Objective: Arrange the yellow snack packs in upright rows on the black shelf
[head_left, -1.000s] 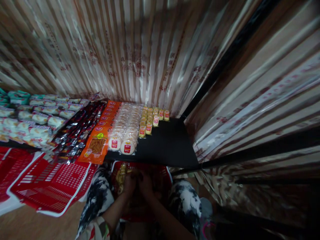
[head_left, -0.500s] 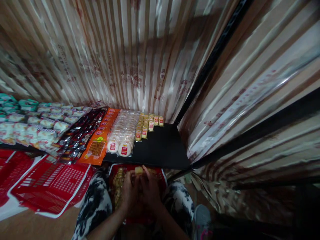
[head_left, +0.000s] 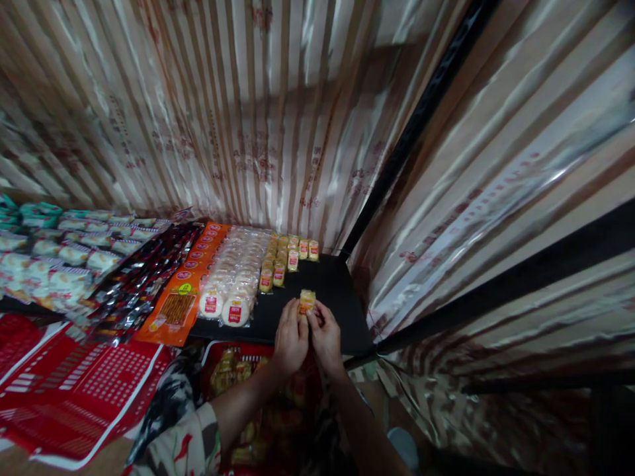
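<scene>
Between my two hands is a small yellow wrapped snack packet (head_left: 307, 301), held up over the front part of the black shelf (head_left: 327, 284). My left hand (head_left: 292, 340) grips it from the left, and my right hand (head_left: 325, 334) pinches it from the right. Below my forearms, a red basket (head_left: 211, 354) holds several more yellow packets (head_left: 228, 373), partly hidden by my arms. Farther back on the shelf stand short rows of matching yellow packets (head_left: 279, 272).
Left of the yellow rows lie round white crackers in clear wrap (head_left: 235, 311), an orange snack bag (head_left: 176, 297), dark shiny packets (head_left: 143, 277) and white packets (head_left: 64, 281). Another red basket (head_left: 119, 377) sits at the lower left. A black post (head_left: 397, 158) rises at the shelf's right corner.
Both hands have come up and forward out of the red basket to above the shelf, with a yellow packet between them. The view has shifted slightly.
</scene>
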`<move>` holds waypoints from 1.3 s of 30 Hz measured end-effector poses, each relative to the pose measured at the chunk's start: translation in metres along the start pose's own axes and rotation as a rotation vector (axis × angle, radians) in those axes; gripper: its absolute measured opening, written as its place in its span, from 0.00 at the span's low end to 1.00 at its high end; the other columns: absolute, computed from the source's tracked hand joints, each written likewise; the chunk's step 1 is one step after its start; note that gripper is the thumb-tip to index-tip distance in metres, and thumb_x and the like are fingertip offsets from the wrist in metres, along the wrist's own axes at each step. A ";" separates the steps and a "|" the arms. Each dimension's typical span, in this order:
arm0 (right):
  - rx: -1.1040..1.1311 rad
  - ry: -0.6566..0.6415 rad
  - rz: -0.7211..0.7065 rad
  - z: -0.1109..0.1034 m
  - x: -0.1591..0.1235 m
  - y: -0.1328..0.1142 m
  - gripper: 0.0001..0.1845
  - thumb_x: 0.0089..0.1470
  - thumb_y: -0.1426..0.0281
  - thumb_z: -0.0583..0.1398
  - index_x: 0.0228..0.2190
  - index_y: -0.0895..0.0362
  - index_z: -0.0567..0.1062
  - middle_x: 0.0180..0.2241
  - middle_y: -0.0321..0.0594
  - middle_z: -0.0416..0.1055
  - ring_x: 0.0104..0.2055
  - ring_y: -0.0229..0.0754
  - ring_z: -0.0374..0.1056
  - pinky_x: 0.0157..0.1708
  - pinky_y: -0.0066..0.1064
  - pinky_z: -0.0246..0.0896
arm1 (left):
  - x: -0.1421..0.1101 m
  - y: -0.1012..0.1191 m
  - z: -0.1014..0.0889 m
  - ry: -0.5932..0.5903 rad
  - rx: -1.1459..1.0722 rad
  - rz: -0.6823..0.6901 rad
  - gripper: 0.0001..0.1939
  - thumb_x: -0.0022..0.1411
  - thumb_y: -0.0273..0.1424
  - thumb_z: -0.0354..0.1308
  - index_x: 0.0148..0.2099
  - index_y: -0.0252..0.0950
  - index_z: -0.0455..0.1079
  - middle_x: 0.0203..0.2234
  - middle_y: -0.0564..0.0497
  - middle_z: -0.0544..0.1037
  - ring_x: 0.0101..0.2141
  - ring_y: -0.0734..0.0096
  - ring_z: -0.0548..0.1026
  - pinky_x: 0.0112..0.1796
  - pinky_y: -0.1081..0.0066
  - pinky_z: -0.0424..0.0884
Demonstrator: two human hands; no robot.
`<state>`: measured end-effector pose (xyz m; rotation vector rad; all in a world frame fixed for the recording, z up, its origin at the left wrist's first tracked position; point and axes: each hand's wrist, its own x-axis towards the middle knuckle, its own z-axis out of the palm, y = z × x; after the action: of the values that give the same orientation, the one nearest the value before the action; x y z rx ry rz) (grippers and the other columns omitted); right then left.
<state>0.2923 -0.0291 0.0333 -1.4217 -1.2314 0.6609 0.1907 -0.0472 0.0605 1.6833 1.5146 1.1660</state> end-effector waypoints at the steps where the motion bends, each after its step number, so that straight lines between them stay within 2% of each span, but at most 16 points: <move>1: -0.013 0.014 0.006 0.001 0.012 0.005 0.20 0.50 0.61 0.57 0.42 0.58 0.73 0.41 0.47 0.72 0.38 0.43 0.70 0.41 0.35 0.66 | 0.008 0.002 0.007 -0.023 0.020 -0.020 0.23 0.62 0.31 0.42 0.58 0.28 0.58 0.57 0.39 0.63 0.58 0.64 0.60 0.59 0.63 0.56; 6: -0.061 0.027 0.034 0.009 0.066 0.031 0.21 0.49 0.61 0.55 0.42 0.59 0.72 0.39 0.46 0.73 0.36 0.43 0.70 0.40 0.35 0.66 | 0.050 0.006 0.034 -0.139 0.098 -0.141 0.27 0.61 0.28 0.42 0.62 0.25 0.53 0.60 0.39 0.58 0.61 0.64 0.55 0.61 0.65 0.50; 10: -0.125 0.041 0.021 0.014 0.108 0.046 0.21 0.48 0.60 0.54 0.41 0.58 0.73 0.38 0.45 0.73 0.36 0.44 0.69 0.40 0.36 0.64 | 0.083 0.008 0.049 -0.180 0.119 -0.152 0.27 0.63 0.30 0.40 0.62 0.26 0.53 0.62 0.41 0.56 0.61 0.66 0.53 0.61 0.66 0.48; 14: -0.202 0.064 -0.020 0.021 0.147 0.053 0.20 0.48 0.60 0.54 0.40 0.58 0.73 0.38 0.45 0.73 0.36 0.44 0.69 0.41 0.37 0.63 | 0.113 0.009 0.060 -0.176 0.082 -0.162 0.26 0.64 0.31 0.39 0.62 0.29 0.55 0.62 0.44 0.55 0.62 0.68 0.52 0.61 0.66 0.47; 19: -0.214 0.056 -0.085 0.032 0.182 0.055 0.20 0.48 0.61 0.54 0.40 0.58 0.73 0.37 0.44 0.73 0.36 0.44 0.68 0.40 0.36 0.63 | 0.142 0.009 0.070 -0.211 0.017 -0.239 0.27 0.65 0.34 0.36 0.63 0.27 0.53 0.62 0.43 0.55 0.62 0.69 0.52 0.61 0.68 0.46; 26: -0.291 -0.002 -0.097 0.043 0.201 0.061 0.18 0.48 0.64 0.54 0.39 0.58 0.74 0.35 0.42 0.73 0.35 0.42 0.68 0.38 0.32 0.62 | 0.163 0.004 0.075 -0.180 -0.035 -0.264 0.25 0.66 0.33 0.37 0.62 0.31 0.54 0.62 0.44 0.55 0.62 0.68 0.52 0.61 0.66 0.48; 33: -0.372 -0.025 -0.088 0.049 0.199 0.054 0.19 0.50 0.62 0.53 0.42 0.57 0.72 0.36 0.42 0.74 0.37 0.44 0.68 0.38 0.32 0.60 | 0.166 -0.006 0.074 -0.122 -0.111 -0.214 0.24 0.64 0.31 0.39 0.60 0.30 0.59 0.59 0.40 0.61 0.61 0.61 0.54 0.60 0.58 0.51; 39: -0.355 0.001 -0.058 0.054 0.196 0.049 0.16 0.49 0.62 0.54 0.39 0.57 0.70 0.34 0.41 0.73 0.34 0.42 0.68 0.35 0.32 0.61 | 0.169 -0.014 0.077 -0.113 -0.111 -0.250 0.24 0.64 0.33 0.39 0.60 0.29 0.58 0.60 0.40 0.59 0.60 0.61 0.56 0.59 0.59 0.52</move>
<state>0.3195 0.1777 0.0182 -1.6669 -1.4334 0.4142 0.2480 0.1303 0.0515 1.4164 1.5107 0.9876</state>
